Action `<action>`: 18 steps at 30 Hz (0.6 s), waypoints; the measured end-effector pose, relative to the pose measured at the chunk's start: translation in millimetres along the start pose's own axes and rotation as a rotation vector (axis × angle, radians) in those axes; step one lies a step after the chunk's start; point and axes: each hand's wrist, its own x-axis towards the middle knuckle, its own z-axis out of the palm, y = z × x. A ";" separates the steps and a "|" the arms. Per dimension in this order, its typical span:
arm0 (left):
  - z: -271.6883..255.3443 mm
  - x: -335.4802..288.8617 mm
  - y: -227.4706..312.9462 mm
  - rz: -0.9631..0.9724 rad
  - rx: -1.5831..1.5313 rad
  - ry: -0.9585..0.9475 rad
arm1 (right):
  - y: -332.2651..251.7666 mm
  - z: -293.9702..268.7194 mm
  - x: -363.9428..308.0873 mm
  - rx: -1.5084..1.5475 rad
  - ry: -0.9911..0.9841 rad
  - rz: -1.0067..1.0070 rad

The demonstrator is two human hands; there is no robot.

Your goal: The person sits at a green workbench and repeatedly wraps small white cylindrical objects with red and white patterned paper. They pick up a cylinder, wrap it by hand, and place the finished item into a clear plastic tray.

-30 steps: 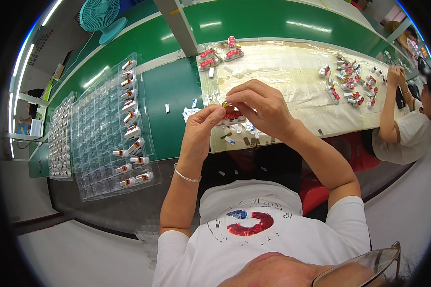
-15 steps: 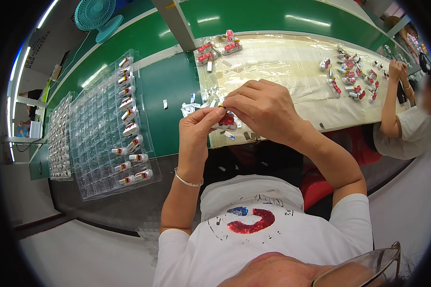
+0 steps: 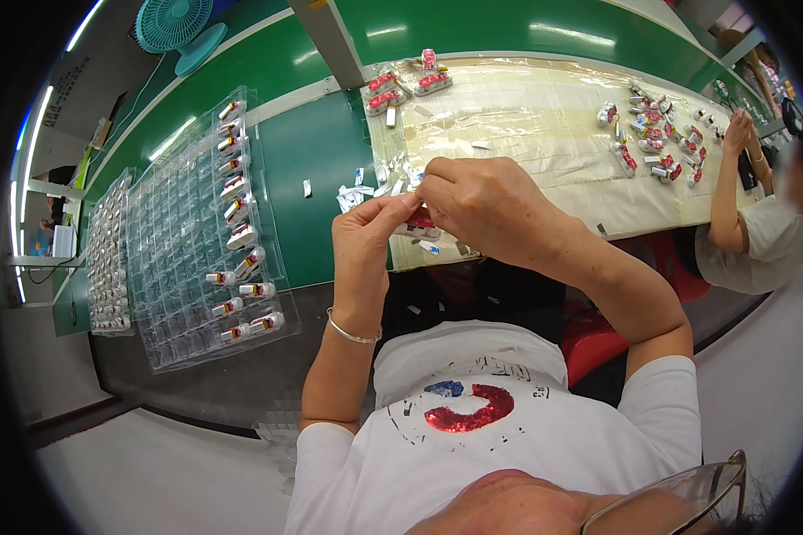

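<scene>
Over the near edge of the bench, my left hand point(image 3: 370, 223) pinches a small red-and-white part point(image 3: 418, 225) between thumb and fingers. Its lower side shows below the fingertips, and the rest is covered. My right hand point(image 3: 482, 198) is closed from above, thumb and fingertips pressed together at the part's top beside my left thumb. Whatever those right fingertips grip is too small and hidden to name. Just beyond my hands lies a loose heap of small white and blue slips point(image 3: 355, 193).
A clear compartment tray point(image 3: 174, 241) holding several similar parts stands at left, with a fuller tray point(image 3: 109, 259) beyond. Red-and-white parts point(image 3: 384, 93) sit at the mat's far left corner; more point(image 3: 656, 134) lie at right, near another person's hands point(image 3: 740, 134). A metal post point(image 3: 332, 40) rises behind.
My right hand has lowered slightly and its fingers are bent in more tightly at the part. A white slip on the mat behind it has come into view.
</scene>
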 end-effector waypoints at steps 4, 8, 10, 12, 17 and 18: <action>-0.2 2.6 -3.8 0.001 -0.031 0.025 | 9.0 8.0 0.1 0.063 0.076 0.001; -2.7 4.7 -1.4 -0.005 -0.075 0.009 | 13.1 8.0 0.2 0.078 0.079 -0.021; -3.3 5.0 1.0 -0.002 -0.085 0.014 | 13.5 8.1 0.0 0.059 0.075 -0.037; -2.8 5.0 2.5 0.001 -0.070 0.007 | 13.2 8.9 0.6 0.012 0.062 -0.057; -3.6 7.1 -3.0 0.006 -0.047 0.019 | 11.2 8.4 3.4 -0.010 0.049 -0.056; -4.3 7.6 -4.7 0.009 -0.047 0.019 | 12.3 10.0 4.1 0.014 0.063 -0.051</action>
